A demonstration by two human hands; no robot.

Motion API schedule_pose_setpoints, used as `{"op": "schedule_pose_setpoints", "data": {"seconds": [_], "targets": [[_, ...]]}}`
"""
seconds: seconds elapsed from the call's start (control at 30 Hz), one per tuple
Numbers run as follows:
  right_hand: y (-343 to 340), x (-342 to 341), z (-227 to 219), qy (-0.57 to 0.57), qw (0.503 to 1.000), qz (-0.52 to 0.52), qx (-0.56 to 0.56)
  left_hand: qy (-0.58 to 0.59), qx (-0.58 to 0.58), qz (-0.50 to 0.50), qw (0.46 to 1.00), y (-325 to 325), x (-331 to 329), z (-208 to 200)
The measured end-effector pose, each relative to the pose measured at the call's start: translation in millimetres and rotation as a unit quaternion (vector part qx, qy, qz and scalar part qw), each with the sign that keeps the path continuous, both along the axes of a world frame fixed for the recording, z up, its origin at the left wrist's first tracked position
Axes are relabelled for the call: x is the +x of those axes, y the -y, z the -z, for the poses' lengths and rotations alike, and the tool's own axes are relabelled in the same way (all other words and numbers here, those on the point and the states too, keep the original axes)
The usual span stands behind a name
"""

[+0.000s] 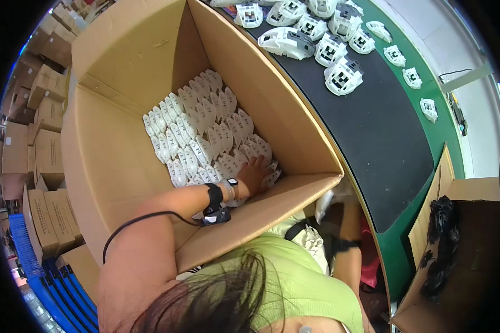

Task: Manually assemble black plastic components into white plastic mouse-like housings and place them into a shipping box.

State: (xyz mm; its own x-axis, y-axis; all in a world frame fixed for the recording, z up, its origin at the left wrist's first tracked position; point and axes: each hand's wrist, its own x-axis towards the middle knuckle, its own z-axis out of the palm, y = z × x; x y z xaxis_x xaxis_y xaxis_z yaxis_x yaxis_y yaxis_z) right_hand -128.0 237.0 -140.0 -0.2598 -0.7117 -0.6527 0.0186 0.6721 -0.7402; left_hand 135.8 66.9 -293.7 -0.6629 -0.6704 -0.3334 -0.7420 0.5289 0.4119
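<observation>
Left hand (pixel 254 175) — back upward, low inside carton (pixel 133 53), against white shells (pixel 222 137)

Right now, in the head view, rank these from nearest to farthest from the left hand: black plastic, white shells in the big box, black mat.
1. White shells: directly by the left hand, inside the big box.
2. Black mat: to its right, beyond the box wall.
3. Black plastic: farther right, in the open carton.

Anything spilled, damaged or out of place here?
Nothing looks spilled or visibly damaged; the white shells in the large carton sit in close rows. Slightly untidy: the shells on the black mat face different ways, and crumpled black material lies in the open carton at right.
</observation>
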Motion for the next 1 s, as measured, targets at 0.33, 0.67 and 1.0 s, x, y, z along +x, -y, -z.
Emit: {"op": "schedule_pose_setpoints", "data": {"seconds": [0.33,0.67,1.0], "targets": [[149.2,12.2,106.5,-0.240,0.940,-0.243,-0.026,0.029,-0.139,-0.047,0.989,-5.6,-0.5,-2.9],[177.9,16.6,159.1,-0.418,0.812,-0.404,-0.050,-0.169,-0.335,0.028,0.927,19.6,-42.6,7.5],[17.8,-42.7,-79.6,-0.069,0.926,-0.326,-0.179,0.160,0.132,0.043,0.977,115.0,76.1,-63.1]]}}
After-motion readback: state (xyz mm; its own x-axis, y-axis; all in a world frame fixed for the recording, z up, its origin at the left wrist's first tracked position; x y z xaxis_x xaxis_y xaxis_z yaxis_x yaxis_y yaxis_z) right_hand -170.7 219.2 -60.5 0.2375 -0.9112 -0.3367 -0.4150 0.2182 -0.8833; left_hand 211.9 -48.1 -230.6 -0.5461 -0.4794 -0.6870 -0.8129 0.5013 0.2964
